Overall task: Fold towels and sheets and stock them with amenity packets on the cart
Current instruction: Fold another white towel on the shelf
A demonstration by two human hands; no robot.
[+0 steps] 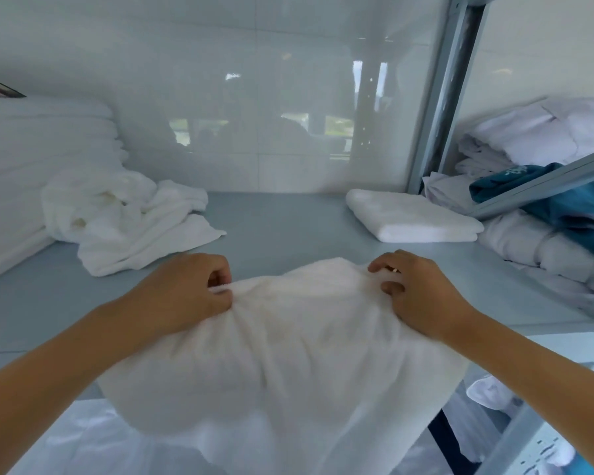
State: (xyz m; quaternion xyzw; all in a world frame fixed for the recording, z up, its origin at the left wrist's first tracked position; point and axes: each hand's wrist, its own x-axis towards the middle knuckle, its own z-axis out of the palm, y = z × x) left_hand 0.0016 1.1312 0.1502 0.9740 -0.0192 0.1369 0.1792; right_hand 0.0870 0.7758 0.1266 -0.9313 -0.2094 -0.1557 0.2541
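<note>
So we're mid-fold here. Going left to right: there's a tall stack of folded linen (45,159) along the table's left edge, and a crumpled heap of unfolded towels (124,221) just beside it toward the back-left corner. Our left hand (189,293) has its grip clamped on the far left corner of the towel (288,337), thumb and curled fingers pinching the hem. The towel itself lies across the table's (275,217) near edge, with its lower part hanging off toward us. Our right hand (415,296) is pinching the far right corner the same way.

To do this well, we'd say keep both corners level and the far hem taut between the hands before bringing it over, otherwise the sag in the middle bakes a wrinkle in. Line the edges up, then smooth flat.

A finished folded towel (412,216) sits near the back-right corner, so ours probably goes on top of it
</note>
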